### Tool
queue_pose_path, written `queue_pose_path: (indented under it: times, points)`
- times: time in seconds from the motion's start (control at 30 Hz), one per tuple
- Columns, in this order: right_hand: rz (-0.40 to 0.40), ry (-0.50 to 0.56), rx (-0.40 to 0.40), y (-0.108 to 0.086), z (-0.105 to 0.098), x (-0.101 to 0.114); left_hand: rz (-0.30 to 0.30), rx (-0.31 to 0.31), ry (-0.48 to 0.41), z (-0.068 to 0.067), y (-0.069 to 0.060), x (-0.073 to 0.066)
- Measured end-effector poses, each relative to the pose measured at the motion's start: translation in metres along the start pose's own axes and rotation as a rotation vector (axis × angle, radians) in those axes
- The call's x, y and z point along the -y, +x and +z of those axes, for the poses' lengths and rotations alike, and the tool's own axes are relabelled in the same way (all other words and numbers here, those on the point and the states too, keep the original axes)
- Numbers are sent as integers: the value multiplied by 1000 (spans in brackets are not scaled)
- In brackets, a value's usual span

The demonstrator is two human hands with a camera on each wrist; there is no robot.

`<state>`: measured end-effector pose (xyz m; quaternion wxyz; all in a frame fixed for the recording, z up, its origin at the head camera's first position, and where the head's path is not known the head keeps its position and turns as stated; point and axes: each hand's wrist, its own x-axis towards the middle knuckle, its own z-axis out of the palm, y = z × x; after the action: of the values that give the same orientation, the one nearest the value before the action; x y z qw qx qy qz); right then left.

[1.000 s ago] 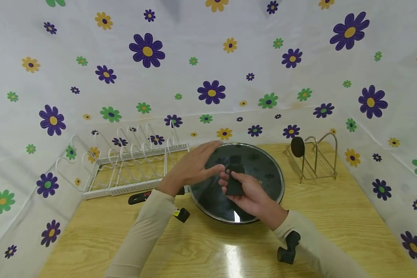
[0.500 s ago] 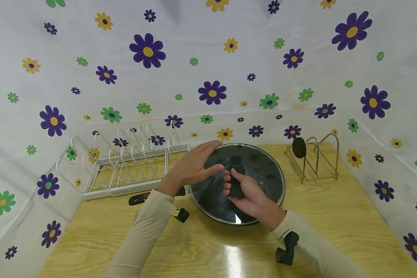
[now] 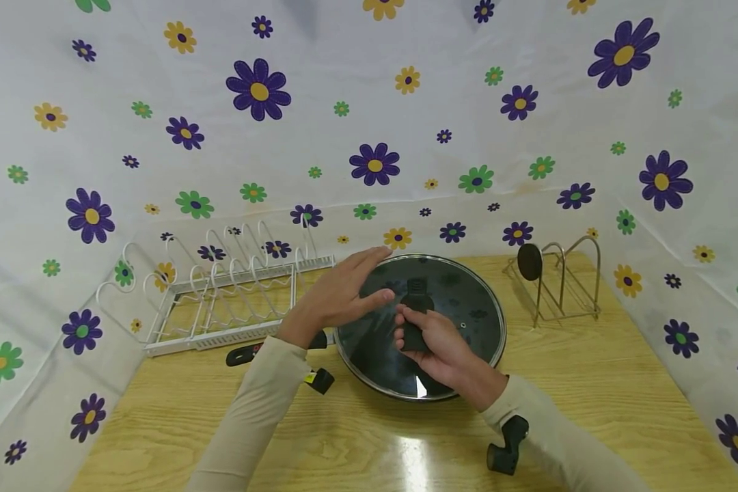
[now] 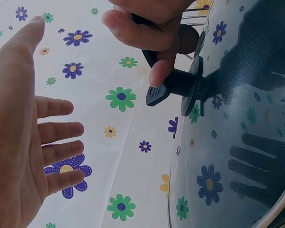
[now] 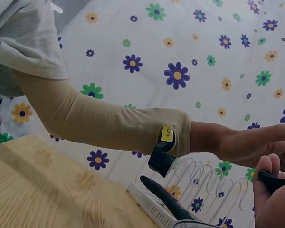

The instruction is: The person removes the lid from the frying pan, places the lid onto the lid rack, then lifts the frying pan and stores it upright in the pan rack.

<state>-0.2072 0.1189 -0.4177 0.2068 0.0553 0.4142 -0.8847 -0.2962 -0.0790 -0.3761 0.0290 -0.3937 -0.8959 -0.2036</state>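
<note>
Glass lid (image 3: 375, 352) appears seated on the pan (image 3: 317, 339), its black handle (image 3: 414, 337) gripped in the curled fingers of the right hand (image 3: 445, 352) but not yet raised, while the left hand (image 3: 339, 294) hangs above, fingers straight and holding nothing.

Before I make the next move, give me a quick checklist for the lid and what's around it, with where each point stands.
1. Right hand gripping the lid handle: ok, fingers curled round it.
2. Left hand off the lid: ok, the left wrist view shows a gap to the glass.
3. Pan handle free of the left arm overhead: not ok, it runs beneath the left wrist.
4. Wire rack apart from the lid: ok, it stands to the right with table between.
5. Contents under the lid: cannot tell, the glass looks too dark and reflective.
</note>
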Motion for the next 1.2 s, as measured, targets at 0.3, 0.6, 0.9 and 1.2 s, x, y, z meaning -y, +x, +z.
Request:
queue_pose_path:
  times: [0.3, 0.6, 0.9, 1.2]
  points:
    - [-45, -85, 23, -2, -3, -4, -8, -5, 6, -2, -1, 1]
    - [-102, -200, 89, -9, -3, -4, -8, -13, 5, -6, -2, 1]
    - [-131, -262, 123, -14, -3, -3, -1, -37, 20, -15, -2, -1]
    - [-167, -346, 134, -28, -6, 8, 0, -31, 24, -22, -1, -2]
